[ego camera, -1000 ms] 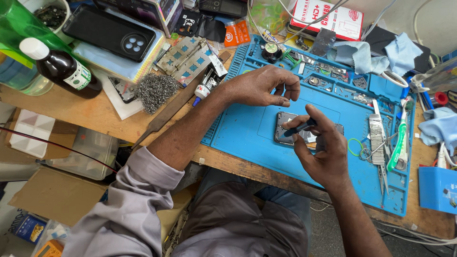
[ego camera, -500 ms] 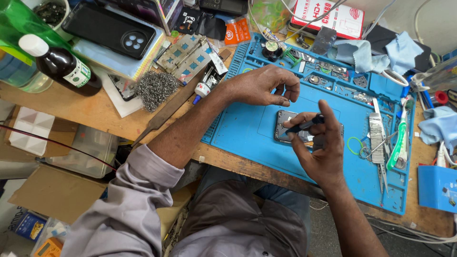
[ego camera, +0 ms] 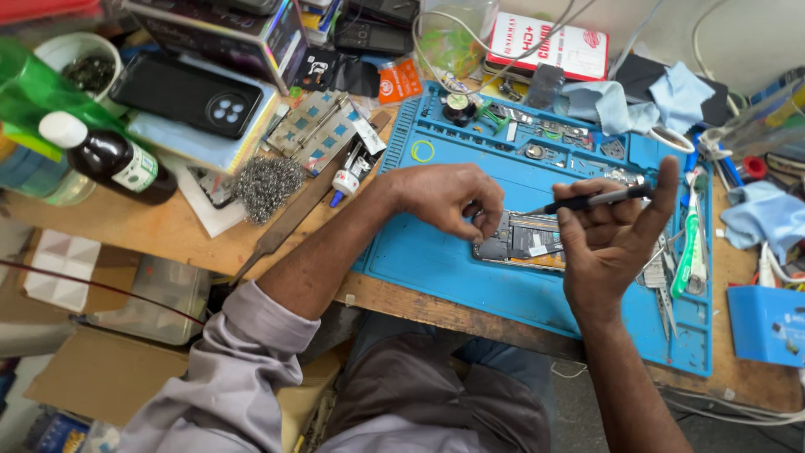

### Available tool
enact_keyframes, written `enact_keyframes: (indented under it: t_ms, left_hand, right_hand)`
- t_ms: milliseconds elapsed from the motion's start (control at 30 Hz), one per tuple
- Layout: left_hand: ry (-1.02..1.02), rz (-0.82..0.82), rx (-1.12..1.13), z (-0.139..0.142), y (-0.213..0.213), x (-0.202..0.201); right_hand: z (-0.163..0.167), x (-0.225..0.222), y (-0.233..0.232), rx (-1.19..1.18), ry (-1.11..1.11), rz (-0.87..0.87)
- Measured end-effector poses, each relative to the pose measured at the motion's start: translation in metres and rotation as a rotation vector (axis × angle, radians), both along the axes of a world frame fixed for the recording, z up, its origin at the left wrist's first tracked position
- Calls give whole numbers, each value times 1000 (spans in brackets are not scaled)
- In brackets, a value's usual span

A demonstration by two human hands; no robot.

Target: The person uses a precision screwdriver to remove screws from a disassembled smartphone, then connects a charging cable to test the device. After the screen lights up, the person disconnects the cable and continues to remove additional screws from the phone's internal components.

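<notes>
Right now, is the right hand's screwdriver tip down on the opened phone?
No. The right hand holds the black screwdriver lifted and roughly level above the opened phone, while the left hand fingers touch the phone's edge.

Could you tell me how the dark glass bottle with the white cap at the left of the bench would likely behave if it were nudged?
The dark bottle lies on its side, so its round body would probably roll. It looks like glass, likely breakable and heavy for its size. The white cap seems on, so spilling looks unlikely.
</notes>
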State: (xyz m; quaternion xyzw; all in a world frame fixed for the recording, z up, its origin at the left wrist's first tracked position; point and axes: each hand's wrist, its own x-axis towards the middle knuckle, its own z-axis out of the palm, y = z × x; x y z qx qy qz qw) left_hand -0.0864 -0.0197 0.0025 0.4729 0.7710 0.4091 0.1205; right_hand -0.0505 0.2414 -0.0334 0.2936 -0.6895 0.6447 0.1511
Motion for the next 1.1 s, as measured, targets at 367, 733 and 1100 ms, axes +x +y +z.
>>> enact_keyframes:
  t_ms: [367, 733, 1100]
  left_hand:
    - [161, 63, -257, 11, 29, 20]
    - [365, 135, -424, 22, 36, 33]
    - [626, 170, -677, 11, 38, 52]
  right_hand:
    - [-6, -3, 18, -211, -146, -107]
    - [5, -12, 17, -194, -32, -98]
    - [2, -11, 18, -238, 2, -47]
